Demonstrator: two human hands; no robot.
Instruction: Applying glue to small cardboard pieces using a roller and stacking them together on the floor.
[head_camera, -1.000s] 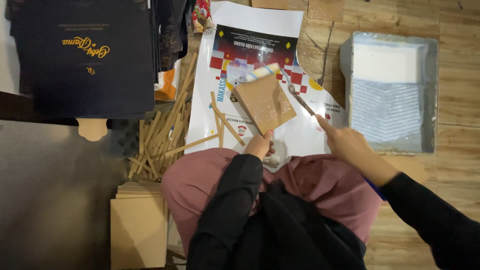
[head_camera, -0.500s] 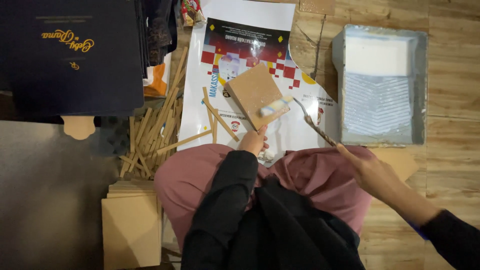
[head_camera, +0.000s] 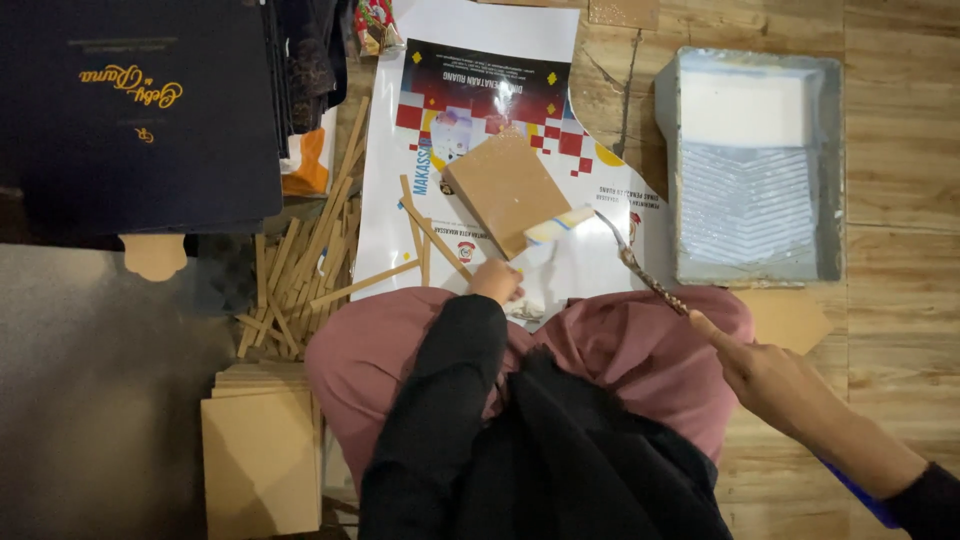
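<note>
A brown square board (head_camera: 505, 185) lies tilted on a printed poster (head_camera: 590, 270) spread on the floor. My left hand (head_camera: 497, 281) is curled at the board's near corner and pins it there. My right hand (head_camera: 762, 372) grips the thin metal handle of a small paint roller (head_camera: 560, 225). The roller's pale head rests on the board's near right edge. My lap, in pink cloth and dark sleeves, fills the bottom of the view.
A grey paint tray (head_camera: 830, 170) with white liquid sits on the wooden floor at right. Loose wooden sticks (head_camera: 300, 270) lie left of the poster. A stack of brown boards (head_camera: 260, 460) is at lower left, a dark blue box (head_camera: 140, 110) at upper left.
My right hand has drawn back to the right and towards me, and the roller slid from the board's middle to its near right edge. The left hand stays at the board's corner.
</note>
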